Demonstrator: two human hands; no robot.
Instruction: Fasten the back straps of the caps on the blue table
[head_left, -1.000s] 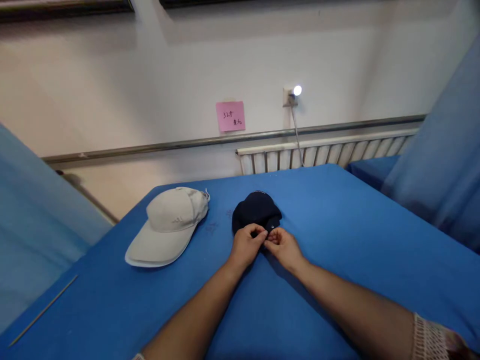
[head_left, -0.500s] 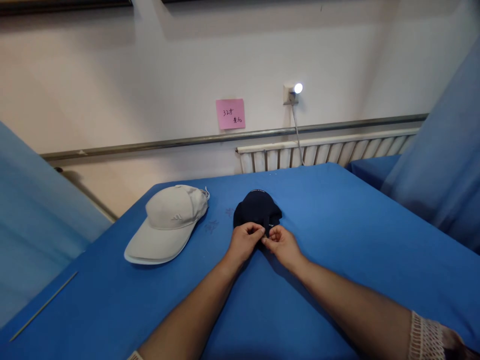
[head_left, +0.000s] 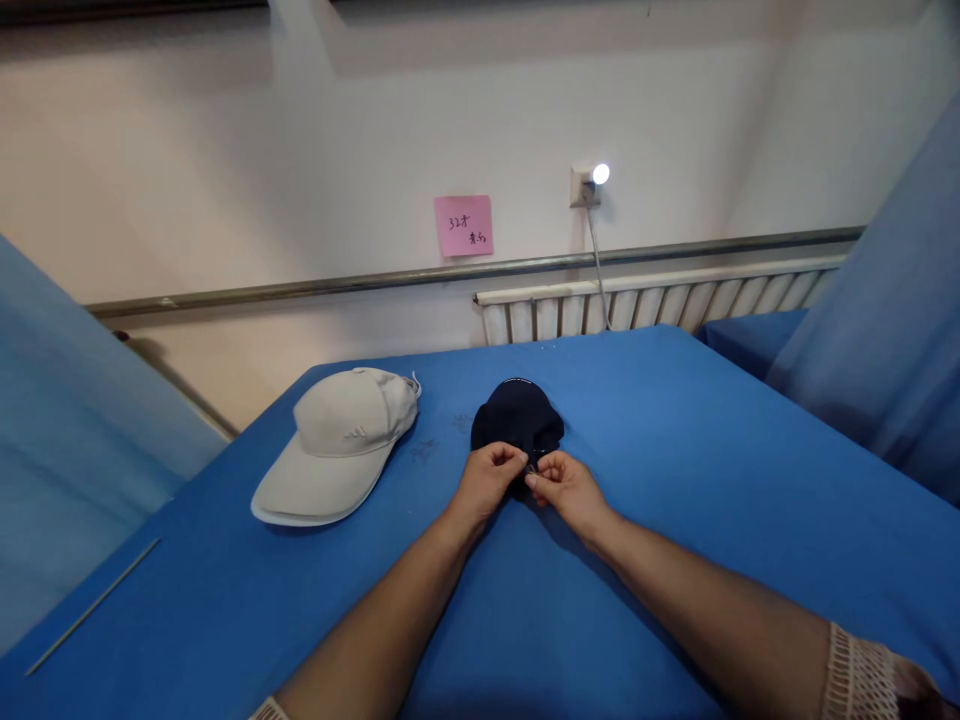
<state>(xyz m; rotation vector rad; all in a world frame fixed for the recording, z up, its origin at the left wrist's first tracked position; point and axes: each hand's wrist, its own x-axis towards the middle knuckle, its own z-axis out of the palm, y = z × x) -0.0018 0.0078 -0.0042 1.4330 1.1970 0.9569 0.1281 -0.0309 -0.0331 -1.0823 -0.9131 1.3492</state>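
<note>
A black cap (head_left: 517, 420) lies on the blue cloth, its near edge partly covered by my fingers. My left hand (head_left: 487, 482) is closed in a pinch at that near edge, thumb and forefinger on the cap's strap. Just to the right, my right hand (head_left: 568, 490) pinches at the same spot, with a small bit of the strap showing between the fingertips. The fingertips of both hands almost meet. To the left sits a light grey cap (head_left: 341, 420), its brim pointing toward the near left.
A thin stick (head_left: 94, 607) lies at the left of the blue-covered table (head_left: 712, 470). Behind stand a white radiator (head_left: 652, 305) and a metal rail (head_left: 360, 282). Blue curtains (head_left: 67, 420) hang on both sides. A pink note (head_left: 463, 226) and a lit plug (head_left: 592, 182) are on the wall.
My fingertips have shifted very slightly at the black cap's strap, and a little more of it shows between them. The whole view has moved a touch; the caps stay put.
</note>
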